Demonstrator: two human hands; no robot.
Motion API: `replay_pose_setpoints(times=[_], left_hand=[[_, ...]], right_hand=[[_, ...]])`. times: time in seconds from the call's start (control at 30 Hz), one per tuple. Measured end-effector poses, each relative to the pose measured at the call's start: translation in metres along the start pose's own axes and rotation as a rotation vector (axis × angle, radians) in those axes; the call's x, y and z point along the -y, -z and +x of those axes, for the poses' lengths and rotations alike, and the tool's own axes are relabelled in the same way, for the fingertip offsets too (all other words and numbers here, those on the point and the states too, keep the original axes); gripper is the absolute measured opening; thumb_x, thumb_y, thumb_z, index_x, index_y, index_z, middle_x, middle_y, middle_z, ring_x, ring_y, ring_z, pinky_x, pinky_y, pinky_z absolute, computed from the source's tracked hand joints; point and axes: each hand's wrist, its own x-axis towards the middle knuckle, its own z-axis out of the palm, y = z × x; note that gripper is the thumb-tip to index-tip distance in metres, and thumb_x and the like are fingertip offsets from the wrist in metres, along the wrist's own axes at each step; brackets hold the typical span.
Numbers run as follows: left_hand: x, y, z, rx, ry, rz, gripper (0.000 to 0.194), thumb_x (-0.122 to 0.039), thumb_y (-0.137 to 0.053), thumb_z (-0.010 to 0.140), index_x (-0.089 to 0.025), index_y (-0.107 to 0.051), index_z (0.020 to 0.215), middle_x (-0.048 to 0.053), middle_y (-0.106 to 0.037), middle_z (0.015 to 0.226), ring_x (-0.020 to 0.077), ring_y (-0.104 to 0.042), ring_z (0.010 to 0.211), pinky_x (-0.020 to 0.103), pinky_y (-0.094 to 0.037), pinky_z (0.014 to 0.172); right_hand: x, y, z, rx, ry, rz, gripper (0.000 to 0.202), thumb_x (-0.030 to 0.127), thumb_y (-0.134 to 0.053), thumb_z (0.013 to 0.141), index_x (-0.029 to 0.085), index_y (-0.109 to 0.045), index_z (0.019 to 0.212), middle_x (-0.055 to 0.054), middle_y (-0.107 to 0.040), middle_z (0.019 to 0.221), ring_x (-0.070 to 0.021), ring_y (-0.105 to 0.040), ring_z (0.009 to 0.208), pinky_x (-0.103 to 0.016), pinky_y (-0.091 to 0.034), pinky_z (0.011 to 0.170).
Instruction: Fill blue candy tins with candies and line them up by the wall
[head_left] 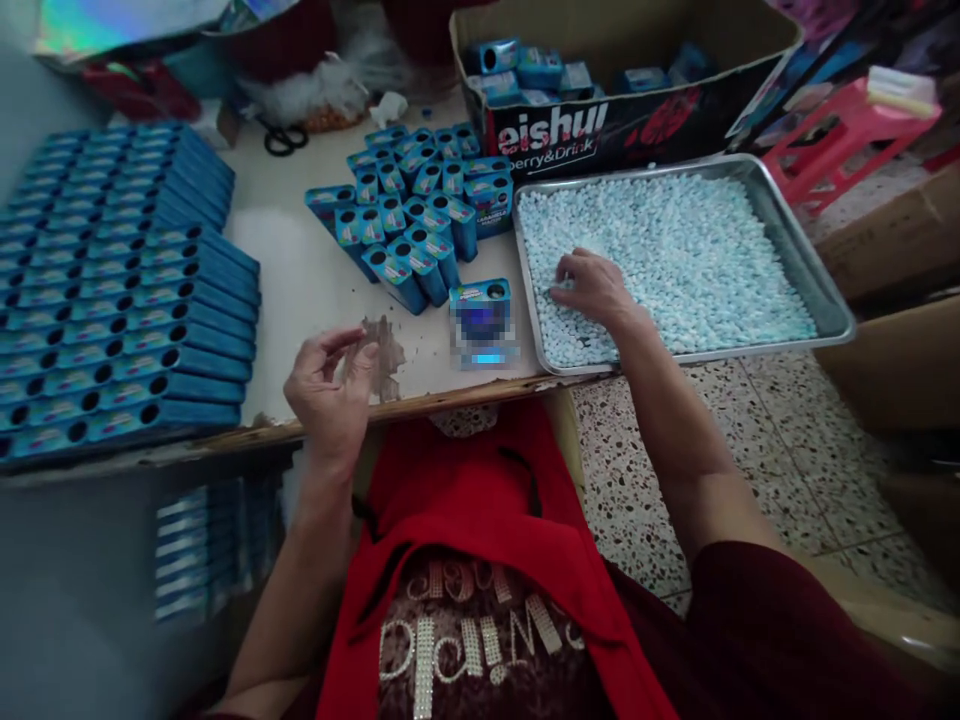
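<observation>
My right hand [592, 288] reaches into a metal tray [829, 305] filled with small pale-blue candies [675, 250]. Its fingers are curled down among the candies near the tray's left side, with the tips partly hidden. Over the table's front edge, my left hand [334, 375] is raised with bent fingers, the thumb apart from them and nothing visible between. A single blue candy box [480, 315], its front blurred, stands between my hands, just left of the tray. Behind it is a cluster of upright blue boxes [409, 255] with dark round holes in their tops.
Rows of similar boxes [127, 300] fill the table's left side. At the back are black scissors [285, 138] and a large carton [630, 120] with more boxes inside. A pink stool [847, 130] stands beyond the tray; brown cartons [892, 300] are at the right.
</observation>
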Motion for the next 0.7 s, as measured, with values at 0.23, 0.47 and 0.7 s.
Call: replay_pose_setpoints(times=[0.23, 0.47, 0.7], left_hand=[[-0.017, -0.005, 0.019, 0.168, -0.273, 0.293, 0.022, -0.035, -0.082, 0.112, -0.028, -0.084, 0.132, 0.009, -0.086, 0.130, 0.0320, -0.082, 0.127, 0.050, -0.067, 0.119], [-0.040, -0.039, 0.037, 0.325, -0.449, 0.358, 0.053, -0.032, -0.085, 0.112, -0.028, -0.070, 0.162, 0.012, -0.082, 0.156, 0.0369, -0.075, 0.148, 0.056, -0.058, 0.136], [-0.093, -0.114, 0.048, 0.694, -0.555, 0.573, 0.062, -0.018, -0.080, 0.111, -0.016, -0.065, 0.172, 0.023, -0.074, 0.167, 0.0426, -0.068, 0.161, 0.064, -0.053, 0.140]], right_hand=[[-0.008, 0.006, 0.005, -0.176, -0.134, 0.064, 0.005, 0.025, -0.080, 0.094, 0.023, -0.082, 0.098, -0.012, -0.084, 0.107, -0.0343, -0.078, 0.103, -0.048, -0.060, 0.101], [-0.005, 0.002, -0.003, 0.045, 0.054, -0.102, 0.055, 0.034, -0.090, 0.092, 0.021, -0.085, 0.144, -0.020, -0.078, 0.144, -0.0470, -0.071, 0.134, -0.057, -0.058, 0.111], [-0.003, 0.004, -0.003, 0.113, 0.081, -0.168, 0.032, 0.032, -0.079, 0.100, 0.020, -0.090, 0.127, -0.017, -0.080, 0.120, -0.0404, -0.079, 0.115, -0.048, -0.060, 0.098]])
